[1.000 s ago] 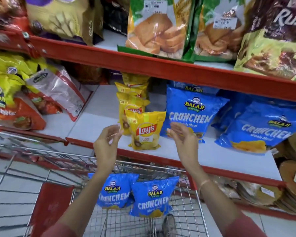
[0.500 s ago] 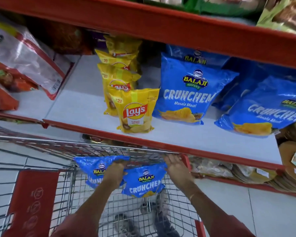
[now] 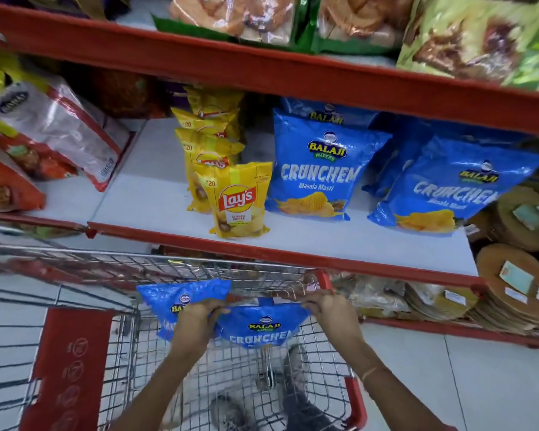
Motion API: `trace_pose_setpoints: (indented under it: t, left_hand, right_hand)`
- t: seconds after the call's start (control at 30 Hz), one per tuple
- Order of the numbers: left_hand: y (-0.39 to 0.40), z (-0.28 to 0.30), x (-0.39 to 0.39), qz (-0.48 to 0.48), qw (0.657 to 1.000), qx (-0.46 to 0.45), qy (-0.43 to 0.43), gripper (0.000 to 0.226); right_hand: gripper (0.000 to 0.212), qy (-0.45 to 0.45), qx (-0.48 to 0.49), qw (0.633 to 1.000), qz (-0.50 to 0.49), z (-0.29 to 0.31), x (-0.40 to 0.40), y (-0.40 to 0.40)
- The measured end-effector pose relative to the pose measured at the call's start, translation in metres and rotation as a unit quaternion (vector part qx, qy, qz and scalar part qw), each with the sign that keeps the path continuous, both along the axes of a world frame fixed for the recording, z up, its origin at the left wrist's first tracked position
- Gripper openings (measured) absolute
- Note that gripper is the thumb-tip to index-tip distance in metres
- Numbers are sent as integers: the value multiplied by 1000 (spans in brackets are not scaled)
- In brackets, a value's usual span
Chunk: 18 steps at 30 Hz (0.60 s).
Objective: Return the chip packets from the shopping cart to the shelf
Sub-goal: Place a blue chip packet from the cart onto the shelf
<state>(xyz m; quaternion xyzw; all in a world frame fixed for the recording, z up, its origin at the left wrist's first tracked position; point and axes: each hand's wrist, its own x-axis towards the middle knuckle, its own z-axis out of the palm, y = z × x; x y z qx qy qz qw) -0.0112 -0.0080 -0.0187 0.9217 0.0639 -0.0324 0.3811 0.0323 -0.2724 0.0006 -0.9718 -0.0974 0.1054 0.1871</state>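
Note:
Two blue Balaji Crunchem packets lie in the wire shopping cart point(image 3: 84, 362). Both hands grip the top corners of the front blue packet point(image 3: 262, 329): my left hand point(image 3: 196, 318) on its left corner, my right hand point(image 3: 327, 306) on its right. The second blue packet point(image 3: 178, 295) leans behind it, partly hidden by my left hand. On the white shelf point(image 3: 156, 206) above stand a row of yellow Lay's packets point(image 3: 238, 199) and more blue Crunchem packets point(image 3: 319, 169).
The shelf's red front edge point(image 3: 293, 253) runs just above the cart's far rim. Red-and-silver snack bags point(image 3: 59, 129) lie at the left, round flat packs point(image 3: 517, 275) at the right. An upper shelf point(image 3: 262, 73) overhangs. Shoes show through the cart floor.
Both hands dropped from the shelf by the Lay's packet into the cart and closed on the front blue packet's top corners. The view tilted downward.

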Motion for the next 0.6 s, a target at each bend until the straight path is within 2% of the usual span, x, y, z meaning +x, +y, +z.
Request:
trace_pose_setpoints:
  t: [0.13, 0.27, 0.47, 0.6]
  left_hand:
    - [-2, 67, 10, 14, 993, -18, -116, 10]
    - [-15, 137, 31, -4, 976, -46, -213, 10]
    - [-51, 211, 71, -15, 947, -114, -301, 9]
    - [-77, 229, 107, -37, 936, -66, -343, 13]
  right_hand:
    - [8, -161, 73, 984, -33, 67, -9, -10]
    - [11, -276, 132, 951, -49, 133, -3, -24]
    - [15, -398, 119, 907, -73, 207, 28, -60]
    - [9, -451, 106, 883, -73, 228, 57, -83]
